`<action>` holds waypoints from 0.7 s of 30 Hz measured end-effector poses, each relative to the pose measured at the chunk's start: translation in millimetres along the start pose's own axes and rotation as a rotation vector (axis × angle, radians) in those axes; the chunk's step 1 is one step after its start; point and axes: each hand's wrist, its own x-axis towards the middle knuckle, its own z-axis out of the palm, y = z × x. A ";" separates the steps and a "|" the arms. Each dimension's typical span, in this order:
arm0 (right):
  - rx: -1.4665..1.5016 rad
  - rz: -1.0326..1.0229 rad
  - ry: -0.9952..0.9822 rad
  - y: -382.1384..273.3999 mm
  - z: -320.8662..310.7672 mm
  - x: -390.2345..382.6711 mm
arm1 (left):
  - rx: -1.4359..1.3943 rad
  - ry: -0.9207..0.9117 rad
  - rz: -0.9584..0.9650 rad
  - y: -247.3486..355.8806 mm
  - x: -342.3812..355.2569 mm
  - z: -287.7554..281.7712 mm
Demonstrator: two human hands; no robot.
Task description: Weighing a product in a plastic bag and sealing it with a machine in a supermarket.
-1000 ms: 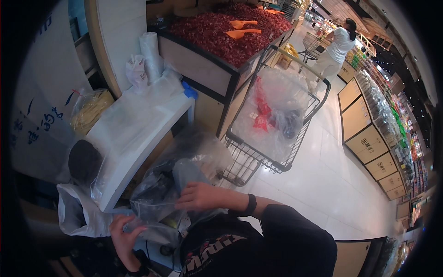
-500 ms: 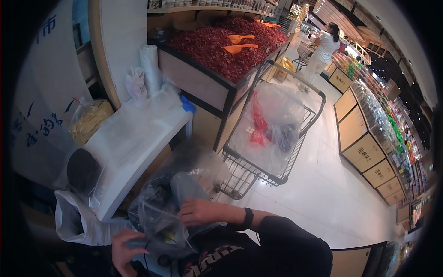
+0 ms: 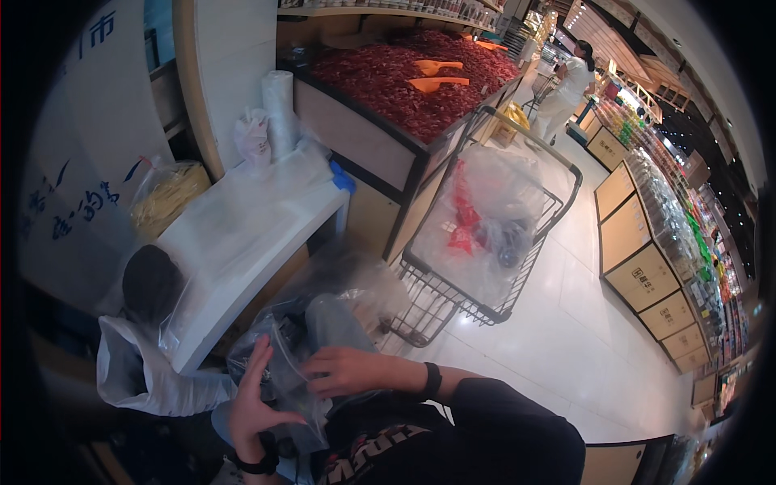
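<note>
A large clear plastic bag [image 3: 284, 352] with dark contents stands open-looking and crumpled in front of my body; what lies inside is hard to make out. On its right side my right hand [image 3: 339, 373] has curled fingers pinching the plastic. My left hand [image 3: 252, 406] is raised at the bag's near left, fingers stretched up and thumb spread away, with nothing gripped. To its left, a white bin liner [image 3: 133, 380] hangs over a bin beside the white table [image 3: 234, 234].
A shopping cart [image 3: 558, 194] with clear bags stands ahead to the right. Behind the table is a bin of dried red goods [image 3: 388, 81] with orange scoops [image 3: 439, 83]. A roll of bags [image 3: 280, 109] stands on the table. Farther off, a person [image 3: 574, 85] stands by another cart.
My left hand has moved up and right to the bag, its fingers now extended upward. My right hand stays on the plastic, shifted slightly left. The view has turned a little.
</note>
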 end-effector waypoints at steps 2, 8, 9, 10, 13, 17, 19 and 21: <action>0.001 0.027 -0.006 -5.1 -1.6 5.2 | -0.025 -0.078 0.023 -5.0 1.1 4.9; 0.006 0.063 0.006 -4.9 5.1 7.6 | -0.164 0.046 -0.059 -13.7 -6.3 19.2; 0.007 0.070 0.034 -5.0 5.9 7.7 | -0.162 0.051 -0.063 -16.2 -7.4 20.9; 0.011 0.066 0.034 -4.4 7.2 7.9 | -0.240 0.080 -0.069 -18.1 -7.7 22.3; -0.029 0.050 0.103 -2.3 11.8 8.0 | -0.374 0.118 -0.108 -18.4 -7.9 29.0; -0.062 0.060 0.116 -4.0 11.6 12.8 | -0.325 0.025 -0.143 -20.9 -9.0 28.0; -0.063 0.062 0.121 -3.4 12.4 13.1 | -0.276 0.011 -0.094 -20.1 -7.8 27.1; -0.089 0.070 0.099 0.8 17.0 9.6 | -0.225 -0.002 -0.044 -17.9 -6.4 26.9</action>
